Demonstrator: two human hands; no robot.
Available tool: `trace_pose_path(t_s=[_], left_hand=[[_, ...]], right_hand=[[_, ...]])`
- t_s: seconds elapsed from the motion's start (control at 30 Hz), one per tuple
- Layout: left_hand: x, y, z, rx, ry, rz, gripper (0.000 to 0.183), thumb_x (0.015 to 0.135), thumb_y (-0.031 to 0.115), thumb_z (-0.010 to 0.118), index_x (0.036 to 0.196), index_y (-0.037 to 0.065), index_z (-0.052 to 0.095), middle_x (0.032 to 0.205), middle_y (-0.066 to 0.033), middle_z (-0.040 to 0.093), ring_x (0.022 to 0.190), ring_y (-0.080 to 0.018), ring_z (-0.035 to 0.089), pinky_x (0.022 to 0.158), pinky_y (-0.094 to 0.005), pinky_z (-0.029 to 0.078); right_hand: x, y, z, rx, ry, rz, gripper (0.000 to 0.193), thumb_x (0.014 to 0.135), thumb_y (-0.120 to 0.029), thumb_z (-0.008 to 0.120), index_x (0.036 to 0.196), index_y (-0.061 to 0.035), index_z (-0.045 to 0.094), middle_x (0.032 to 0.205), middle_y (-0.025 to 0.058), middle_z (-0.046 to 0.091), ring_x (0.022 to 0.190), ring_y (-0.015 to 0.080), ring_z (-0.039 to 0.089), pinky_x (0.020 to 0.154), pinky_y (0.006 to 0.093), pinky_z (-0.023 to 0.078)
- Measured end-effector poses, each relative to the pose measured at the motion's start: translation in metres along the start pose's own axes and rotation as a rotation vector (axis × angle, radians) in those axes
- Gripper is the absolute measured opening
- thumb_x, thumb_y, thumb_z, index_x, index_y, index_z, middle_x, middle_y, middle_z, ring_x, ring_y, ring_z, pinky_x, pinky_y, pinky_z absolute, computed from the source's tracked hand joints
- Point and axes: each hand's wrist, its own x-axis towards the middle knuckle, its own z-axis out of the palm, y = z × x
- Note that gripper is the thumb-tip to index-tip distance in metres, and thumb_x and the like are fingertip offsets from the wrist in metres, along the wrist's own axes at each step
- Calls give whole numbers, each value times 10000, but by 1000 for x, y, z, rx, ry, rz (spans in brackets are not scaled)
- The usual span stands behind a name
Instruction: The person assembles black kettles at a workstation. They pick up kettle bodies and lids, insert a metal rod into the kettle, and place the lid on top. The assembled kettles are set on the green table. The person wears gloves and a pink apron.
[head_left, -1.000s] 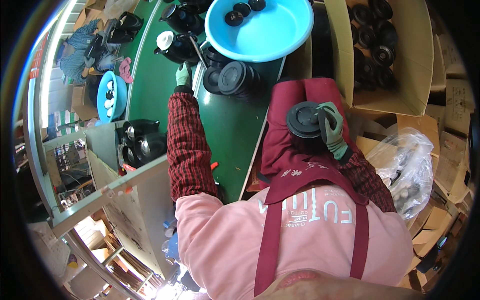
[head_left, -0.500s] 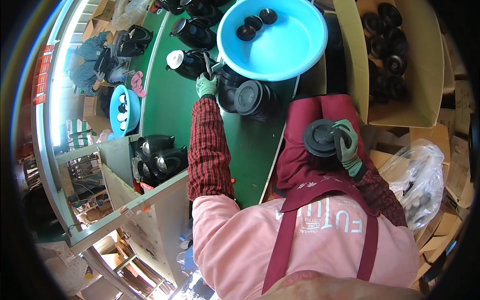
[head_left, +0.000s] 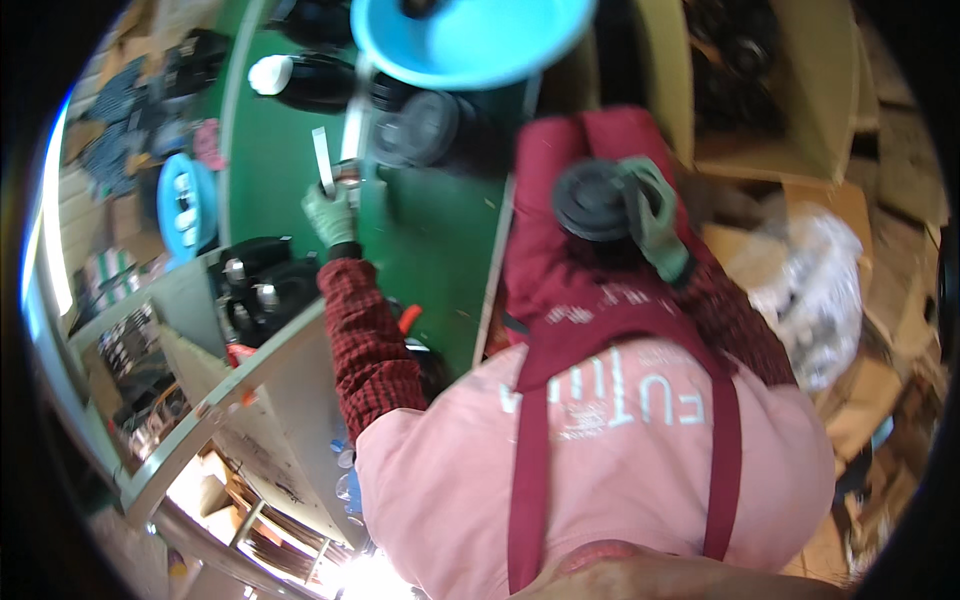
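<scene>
My left hand [head_left: 330, 214], in a pale green glove, is over the green worktop [head_left: 430, 255] with its fingers closed round a silvery metal tool [head_left: 321, 160]; motion blur hides the tool's exact kind. On my lap rests a round black lid [head_left: 590, 200]. My right hand [head_left: 655, 222], gloved the same way, grips this lid by its right side. Beyond my left hand stand stacked black lids [head_left: 432, 128]. A black jug [head_left: 325, 85] with a white top lies at the far left of them.
A light blue basin [head_left: 480, 65] is at the far edge. To its right, a cardboard box [head_left: 800, 165] contains several dark round parts. Black jugs [head_left: 265, 285] sit left of my arm, and clear plastic [head_left: 810, 300] lies at right. Another person [head_left: 115, 130] is at far left.
My left hand has drawn back from the jug and lids toward me, bringing the metal tool along. My right hand still grips the lid on my lap. The whole view has shifted.
</scene>
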Motion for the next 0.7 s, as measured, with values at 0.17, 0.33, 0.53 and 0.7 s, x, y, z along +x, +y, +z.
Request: trace_pose_path(t_s=[0.17, 0.33, 0.53, 0.7], left_hand=[[-134, 0, 33, -58, 59, -29, 442, 900, 191, 800, 1272, 0, 654, 1157, -218, 640, 1118, -403, 610, 971, -507, 508], [-188, 40, 57, -92, 38, -72, 613, 896, 240, 813, 1414, 20, 572, 1297, -238, 552, 1198, -421, 585, 1043, -514, 490], [-218, 197, -6, -142, 10, 339, 792, 856, 312, 847, 1518, 44, 503, 1462, -220, 488, 1352, -399, 493, 1137, -531, 432], [-268, 314, -3, -627, -404, 561, 1066, 690, 409, 987, 1572, 105, 471, 1664, -246, 327, 1528, -482, 332, 1247, -565, 329]], right_hand=[[5, -12, 15, 157, 257, 158, 399, 1137, -244, 487, 1036, 62, 723, 1092, 128, 754, 1027, 207, 706, 958, 345, 538], [14, -31, -1, 290, 67, 110, 372, 1139, -253, 502, 1214, 61, 686, 1138, 137, 763, 976, 215, 732, 961, 324, 556], [10, -34, -17, 212, 79, 44, 397, 1137, -289, 513, 1200, 51, 707, 1183, 125, 755, 1070, 194, 724, 986, 318, 555], [10, -23, 1, 382, 39, 197, 425, 1145, -301, 464, 1271, 42, 681, 1271, 163, 740, 1182, 222, 698, 1098, 354, 505]])
